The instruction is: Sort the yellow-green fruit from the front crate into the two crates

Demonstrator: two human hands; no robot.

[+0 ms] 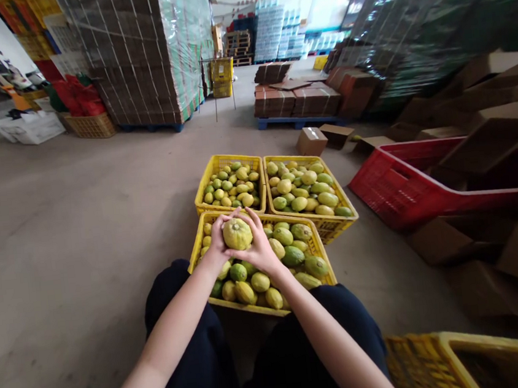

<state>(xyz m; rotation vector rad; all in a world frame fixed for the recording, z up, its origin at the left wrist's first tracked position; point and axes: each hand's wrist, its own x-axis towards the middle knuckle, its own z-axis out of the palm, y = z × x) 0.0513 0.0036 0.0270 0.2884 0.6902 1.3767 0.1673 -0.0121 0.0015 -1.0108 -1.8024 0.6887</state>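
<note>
Both my hands are wrapped round one yellow-green, ribbed papaya, its end facing up at me. My left hand grips its left side and my right hand its right side, with fingertips close together at the far edge. They hold it above the near yellow crate, which is full of green and yellow papayas. Beyond it, two more yellow crates stand side by side: the left crate holds smaller-looking fruit, the right crate green and yellow ones.
To the right, a red crate holds cardboard among scattered open boxes. Another yellow crate is by my right knee. Flattened cartons lie on a blue pallet ahead. A tall wrapped stack rises at the back left.
</note>
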